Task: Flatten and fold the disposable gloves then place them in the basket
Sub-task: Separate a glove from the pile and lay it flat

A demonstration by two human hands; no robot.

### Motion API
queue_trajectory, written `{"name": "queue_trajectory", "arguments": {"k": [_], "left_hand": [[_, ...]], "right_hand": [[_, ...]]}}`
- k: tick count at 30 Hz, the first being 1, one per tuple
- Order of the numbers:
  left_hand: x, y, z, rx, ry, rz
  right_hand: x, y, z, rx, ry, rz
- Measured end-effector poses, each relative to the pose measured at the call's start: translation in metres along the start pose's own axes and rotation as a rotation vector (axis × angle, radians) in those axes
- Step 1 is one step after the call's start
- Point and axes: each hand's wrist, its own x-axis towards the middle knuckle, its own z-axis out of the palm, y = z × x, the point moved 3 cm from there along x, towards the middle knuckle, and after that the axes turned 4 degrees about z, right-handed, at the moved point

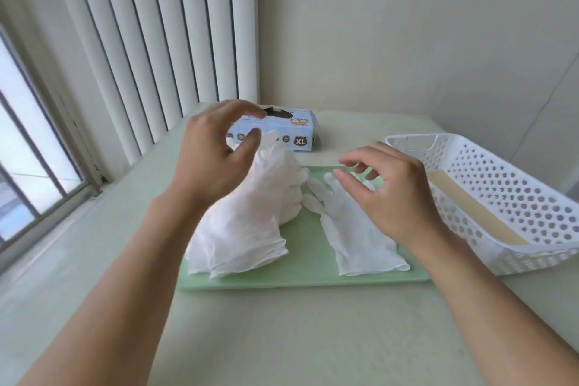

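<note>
A pale green tray (300, 280) lies flat on the table (282, 338), and everything else sits around it. On the tray's left half rests a loose pile of white disposable gloves (247, 222), cuffs toward the near edge and fingers toward the far edge. On the tray's right half lies 1 single glove (357, 244), spread fairly flat, cuff near the tray's front edge and fingers pointing to the far edge. The left hand (213, 153) hovers above the far end of the pile, fingers loosely curled and apart, holding nothing. The right hand (391, 188) hangs above the finger end of the single glove, fingers bent and spread, also holding nothing; whether its fingertips touch the glove cannot be told. Just right of the tray stands a white perforated basket (501, 185), with a tan strip lying along its floor. Beyond the tray's far edge sits a light blue glove box (282, 131) marked XL, its top opening dark.
</note>
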Motion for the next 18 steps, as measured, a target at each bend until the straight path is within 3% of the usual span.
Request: {"name": "queue_trajectory", "arguments": {"k": [2, 4, 7, 11, 15, 18], "left_hand": [[-0.004, -0.034, -0.004, 0.013, -0.199, -0.107], [-0.016, -0.056, 0.0, -0.054, -0.343, -0.216], [-0.028, -0.07, 0.006, -0.139, -0.424, -0.321], [-0.03, -0.067, 0.011, -0.193, -0.465, -0.327], [-0.031, -0.062, 0.008, -0.212, -0.612, -0.322], [-0.032, -0.058, 0.009, -0.106, -0.766, -0.284]], "right_hand": [[0.0, -0.042, 0.007, 0.126, -0.063, -0.086], [-0.001, -0.069, 0.031, 0.157, -0.324, -0.075], [-0.007, -0.077, 0.073, -0.094, -0.593, -0.061], [-0.008, -0.057, 0.081, 0.054, -0.535, 0.051], [-0.022, -0.045, 0.085, 0.21, -0.675, 0.111], [-0.024, -0.044, 0.085, 0.279, -0.577, 0.128]]}}
